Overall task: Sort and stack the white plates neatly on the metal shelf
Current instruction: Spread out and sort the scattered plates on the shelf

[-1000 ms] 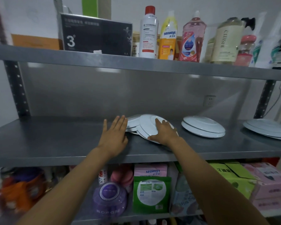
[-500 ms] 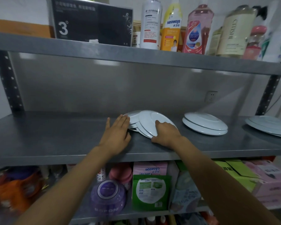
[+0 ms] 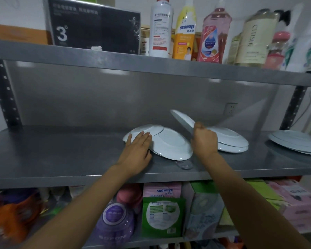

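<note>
From the head view, the left hand is lying flat with straight fingers on the near rim of a plate pile, holding nothing. The right hand is gripping a raised plate by its lower edge, fingers curled round it; the plate is tilting steeply, its upper edge pointing left, clear of the shelf. Just below it a front plate is overlapping the pile and sitting close to the shelf's front lip. Two more stacks are sitting to the right: a middle stack of two plates just behind the right hand, and a far stack at the frame edge, count unclear. Left of the pile the shelf is offering wide room. Five or so bottles are standing above.
</note>
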The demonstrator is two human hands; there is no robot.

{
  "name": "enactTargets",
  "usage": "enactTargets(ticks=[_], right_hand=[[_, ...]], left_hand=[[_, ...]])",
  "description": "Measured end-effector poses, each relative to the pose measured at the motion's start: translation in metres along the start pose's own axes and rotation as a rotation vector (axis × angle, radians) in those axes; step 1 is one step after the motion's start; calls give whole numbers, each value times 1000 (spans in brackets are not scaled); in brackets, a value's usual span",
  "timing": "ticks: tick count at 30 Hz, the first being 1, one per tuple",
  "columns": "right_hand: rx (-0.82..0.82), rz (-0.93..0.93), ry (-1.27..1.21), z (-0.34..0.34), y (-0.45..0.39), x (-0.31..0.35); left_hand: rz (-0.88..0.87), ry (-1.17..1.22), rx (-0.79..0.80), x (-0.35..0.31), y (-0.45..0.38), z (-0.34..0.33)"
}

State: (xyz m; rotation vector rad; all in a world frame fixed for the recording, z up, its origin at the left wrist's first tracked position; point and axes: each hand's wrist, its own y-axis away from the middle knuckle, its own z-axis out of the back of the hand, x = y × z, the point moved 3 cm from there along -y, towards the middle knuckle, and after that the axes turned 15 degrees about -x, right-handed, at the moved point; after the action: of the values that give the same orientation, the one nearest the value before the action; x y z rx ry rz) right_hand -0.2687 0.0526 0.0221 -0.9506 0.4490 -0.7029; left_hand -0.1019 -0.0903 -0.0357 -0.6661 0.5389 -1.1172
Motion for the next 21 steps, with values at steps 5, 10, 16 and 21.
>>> enactTargets(ticks=[5,10,16,21], right_hand=[[-31,-136,-118,37,-23,-1],[-139,-402,-478,54,-31,27],[65,-908,-1061,48,-24,87],[249,-1080,-1270,32,-13,145]], left_hand=[[-78,85,-141,-18,-18,6],[-103,123,-218,-29,-23,15],[-2,168,-195,-5,-8,31],[36,80,-352,47,21,67]])
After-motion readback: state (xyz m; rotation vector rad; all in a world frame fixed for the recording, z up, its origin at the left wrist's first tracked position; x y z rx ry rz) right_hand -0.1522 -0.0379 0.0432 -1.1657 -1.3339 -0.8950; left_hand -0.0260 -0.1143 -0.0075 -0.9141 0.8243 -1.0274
